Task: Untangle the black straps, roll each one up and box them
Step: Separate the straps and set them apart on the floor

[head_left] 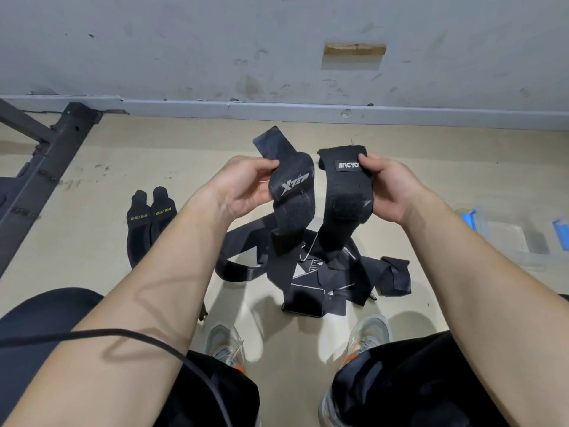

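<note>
Head view. Two black woven fabric straps held up above beige floor [92, 186]. "XTEP"-printed strap [292, 192] pinched between thumb and fingers of left hand [246, 186]; strap with small sewn label [345, 195] pinched at its top end by right hand [391, 189]. Lower ends trailing into tangled black strap heap [311, 272] ahead of the feet. Probably light, limp, clingy at the fuzzy fastening patches; best gripped near a free end. Crossings inside heap unreadable; clear plastic box with blue clips [508, 238] partly behind right forearm.
</note>
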Demonstrator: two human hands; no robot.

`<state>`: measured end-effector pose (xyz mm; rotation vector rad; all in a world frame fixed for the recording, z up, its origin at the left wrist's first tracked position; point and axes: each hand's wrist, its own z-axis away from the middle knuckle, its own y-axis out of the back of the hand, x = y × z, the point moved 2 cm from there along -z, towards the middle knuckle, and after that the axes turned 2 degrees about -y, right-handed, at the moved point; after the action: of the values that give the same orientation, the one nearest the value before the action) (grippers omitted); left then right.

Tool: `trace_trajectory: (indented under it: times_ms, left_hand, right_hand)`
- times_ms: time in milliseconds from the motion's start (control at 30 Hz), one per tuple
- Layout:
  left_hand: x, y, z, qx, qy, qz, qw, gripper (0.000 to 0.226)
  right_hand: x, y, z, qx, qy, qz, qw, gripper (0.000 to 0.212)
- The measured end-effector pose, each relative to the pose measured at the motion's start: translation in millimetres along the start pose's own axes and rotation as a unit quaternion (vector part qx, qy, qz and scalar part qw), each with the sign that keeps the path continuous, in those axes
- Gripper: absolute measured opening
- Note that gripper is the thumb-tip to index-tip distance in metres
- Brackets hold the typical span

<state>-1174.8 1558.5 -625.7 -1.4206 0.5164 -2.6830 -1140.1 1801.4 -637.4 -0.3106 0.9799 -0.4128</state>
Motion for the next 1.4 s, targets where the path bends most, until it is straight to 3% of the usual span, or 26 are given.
trace_trajectory:
  times_ms: [200, 333, 533, 700, 800, 933, 1033, 1200, 1333, 1400]
  left_hand:
    - [0.9, 3.5, -1.0, 0.010, 0.023, 0.018, 1.000, 0.020]
    - [-0.4, 11.1, -7.1, 0.094, -0.029, -0.046, 0.994, 0.018]
    - [5.0, 33.5, -26.8, 0.284, -0.134, -0.258, 0.914, 0.017]
    - [24.2, 64.9, -36.4, 0.416, -0.202, -0.259, 0.848, 0.021]
    - [19.7, 93.0, -45.5, 0.419, -0.144, -0.269, 0.855, 0.014]
    - [-11.3, 118.7, -59.0, 0.325, -0.032, -0.251, 0.911, 0.015]
    - [-39.7, 140.5, -73.1, 0.334, 0.041, -0.194, 0.921, 0.004]
    - [-94.4, 176.5, -103.7, 0.316, 0.131, -0.153, 0.927, 0.026]
    - [-127.9, 175.6, -112.9, 0.289, 0.185, -0.069, 0.937, 0.013]
    - [-143.6, 178.5, -120.6, 0.283, 0.195, -0.032, 0.939, 0.011]
  right_hand:
    - [0.8, -13.5, 7.1, -0.065, 0.019, 0.026, 0.997, 0.027]
    - [-1.0, -14.5, 4.4, -0.010, 0.047, 0.039, 0.998, 0.029]
    - [-38.9, -17.2, -16.1, 0.080, 0.154, -0.003, 0.985, 0.031]
    - [-76.8, -36.3, -41.1, 0.108, 0.204, 0.030, 0.973, 0.026]
    - [-76.0, -41.2, -73.8, 0.142, 0.204, 0.130, 0.960, 0.023]
    - [-43.9, -26.0, -145.5, 0.198, 0.145, 0.261, 0.934, 0.019]
    - [-8.6, 0.1, -188.5, 0.281, 0.084, 0.348, 0.890, 0.035]
    - [46.3, 33.1, -245.7, 0.316, 0.008, 0.316, 0.894, 0.034]
    - [69.5, 36.1, -288.0, 0.305, 0.018, 0.298, 0.904, 0.021]
    - [72.4, 35.4, -307.8, 0.288, 0.027, 0.277, 0.917, 0.027]
